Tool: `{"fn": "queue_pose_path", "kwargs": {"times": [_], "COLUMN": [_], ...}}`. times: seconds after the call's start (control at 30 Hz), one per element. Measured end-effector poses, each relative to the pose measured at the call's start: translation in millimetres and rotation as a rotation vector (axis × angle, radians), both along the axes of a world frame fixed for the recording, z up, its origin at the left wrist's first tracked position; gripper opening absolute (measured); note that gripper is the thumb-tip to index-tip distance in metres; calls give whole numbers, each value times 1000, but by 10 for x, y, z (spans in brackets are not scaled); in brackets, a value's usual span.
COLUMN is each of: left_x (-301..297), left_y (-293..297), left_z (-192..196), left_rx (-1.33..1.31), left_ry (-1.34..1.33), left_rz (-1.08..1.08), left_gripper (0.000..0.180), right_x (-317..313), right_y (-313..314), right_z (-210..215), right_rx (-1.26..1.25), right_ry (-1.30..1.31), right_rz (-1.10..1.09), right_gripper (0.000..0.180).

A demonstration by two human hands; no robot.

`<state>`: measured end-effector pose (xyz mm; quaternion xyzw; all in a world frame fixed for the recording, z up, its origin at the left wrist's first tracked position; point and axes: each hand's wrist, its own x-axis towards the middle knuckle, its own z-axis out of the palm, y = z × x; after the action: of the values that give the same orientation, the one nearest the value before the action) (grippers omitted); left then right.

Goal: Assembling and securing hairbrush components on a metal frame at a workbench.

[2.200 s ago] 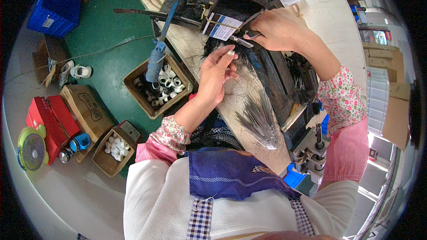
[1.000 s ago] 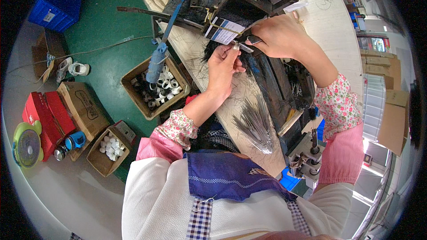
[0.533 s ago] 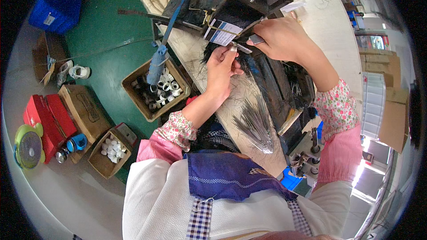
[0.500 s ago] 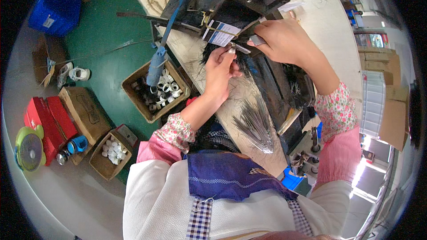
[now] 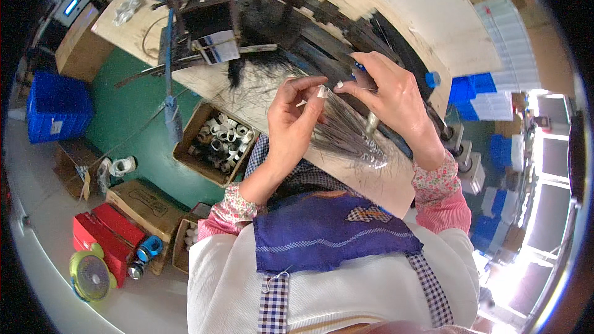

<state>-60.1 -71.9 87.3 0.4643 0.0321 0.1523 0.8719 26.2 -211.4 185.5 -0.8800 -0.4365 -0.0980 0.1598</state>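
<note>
Over the workbench (image 5: 365,179), my left hand (image 5: 291,117) has its fingers curled, thumb and forefinger nearly meeting. White tape wraps the thumb tip, and whatever lies between the fingers is too small to make out. Facing it, my right hand (image 5: 396,99) holds its thumb and forefinger apart, nothing plainly between them. A fanned bundle of thin grey bristle-like strands (image 5: 340,133) lies just below both hands, with a shiny, clear-looking end. To the left, a metal strip (image 5: 260,48) rests by a black metal frame (image 5: 201,0) carrying a printed card (image 5: 218,47).
A long dark bar (image 5: 322,43) runs along the bench among loose black strands. A box of white rings (image 5: 216,142) stands on the green floor at left. Further left are a blue crate (image 5: 59,108), red boxes (image 5: 102,241) and a green fan (image 5: 93,275).
My view has turned. Both hands have moved away from the black frame to above the strand bundle. The metal pieces at my fingers earlier no longer show in my hands.
</note>
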Motion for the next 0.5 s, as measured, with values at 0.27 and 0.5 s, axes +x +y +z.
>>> {"fn": "queue_pose_path", "kwargs": {"times": [0.27, 0.5], "left_x": [-81, -110], "left_y": [-317, -488], "left_z": [90, 82], "left_rx": [166, 69], "left_ry": [-26, 130], "left_rz": [-138, -217], "left_gripper": [19, 18], "right_x": [-261, -371], "right_y": [-475, -682], "right_z": [-73, -118], "right_rx": [44, 50], "right_ry": [-84, -118], "right_rz": [-12, -38], "right_gripper": [44, 48]}}
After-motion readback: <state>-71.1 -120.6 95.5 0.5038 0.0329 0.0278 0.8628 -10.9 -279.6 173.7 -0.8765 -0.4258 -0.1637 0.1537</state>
